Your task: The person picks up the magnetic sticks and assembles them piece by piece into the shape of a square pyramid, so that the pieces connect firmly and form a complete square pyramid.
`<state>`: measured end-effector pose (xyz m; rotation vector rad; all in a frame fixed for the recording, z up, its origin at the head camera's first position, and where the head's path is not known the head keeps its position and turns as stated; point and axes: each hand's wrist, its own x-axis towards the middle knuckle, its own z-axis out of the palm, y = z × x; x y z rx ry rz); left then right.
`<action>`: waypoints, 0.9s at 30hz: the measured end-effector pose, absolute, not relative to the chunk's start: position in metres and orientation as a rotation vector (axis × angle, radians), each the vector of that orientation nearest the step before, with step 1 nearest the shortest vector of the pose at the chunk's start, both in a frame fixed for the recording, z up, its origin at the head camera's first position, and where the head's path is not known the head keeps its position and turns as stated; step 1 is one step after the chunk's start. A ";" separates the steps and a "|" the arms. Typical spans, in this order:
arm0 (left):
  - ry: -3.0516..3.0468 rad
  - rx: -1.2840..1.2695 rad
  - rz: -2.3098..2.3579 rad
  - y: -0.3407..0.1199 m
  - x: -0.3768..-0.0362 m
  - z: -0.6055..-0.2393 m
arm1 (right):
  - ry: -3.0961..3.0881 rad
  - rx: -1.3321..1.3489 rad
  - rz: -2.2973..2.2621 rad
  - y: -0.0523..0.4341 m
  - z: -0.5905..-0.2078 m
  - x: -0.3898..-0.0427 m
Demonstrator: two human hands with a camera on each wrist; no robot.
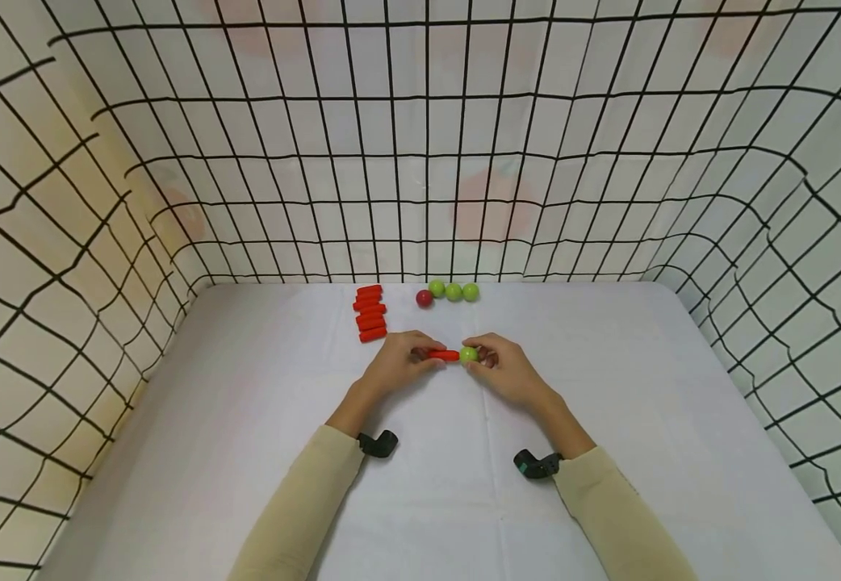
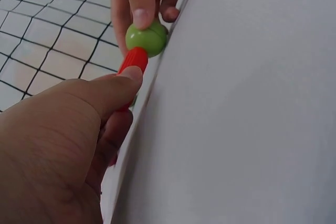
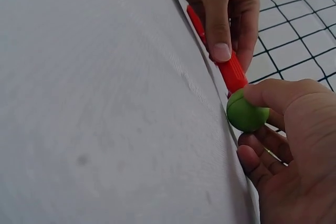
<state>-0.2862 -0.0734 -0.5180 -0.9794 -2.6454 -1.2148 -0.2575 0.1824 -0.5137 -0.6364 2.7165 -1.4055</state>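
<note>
Between thumb and fingers, my left hand (image 1: 404, 361) pinches a ribbed red plastic stick (image 2: 134, 61). My right hand (image 1: 505, 369) holds a glossy green ball (image 3: 247, 112) with a seam line, thumb on one side and fingertips on the other. One end of the stick meets the ball, and the two line up end to end in all views. Part of the stick is hidden behind the left thumb and fingers. Both hands are close over the middle of the white table (image 1: 435, 452).
Several similar red sticks (image 1: 371, 310) lie stacked in a column at the back, left of the hands. A dark red ball (image 1: 424, 298) sits beside three green balls (image 1: 453, 292) near the back edge. Black wire mesh (image 1: 428, 157) walls the back and both sides.
</note>
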 end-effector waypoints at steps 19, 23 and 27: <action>-2.620 -0.949 -1.223 -0.069 -0.287 -0.523 | 2.755 -0.620 -1.386 0.178 -0.523 -0.270; -2.625 -0.934 -1.239 -0.070 -0.288 -0.524 | 2.773 -0.621 -1.386 0.177 -0.523 -0.270; -2.635 -0.918 -1.254 -0.070 -0.287 -0.524 | 2.792 -0.621 -1.384 0.177 -0.524 -0.269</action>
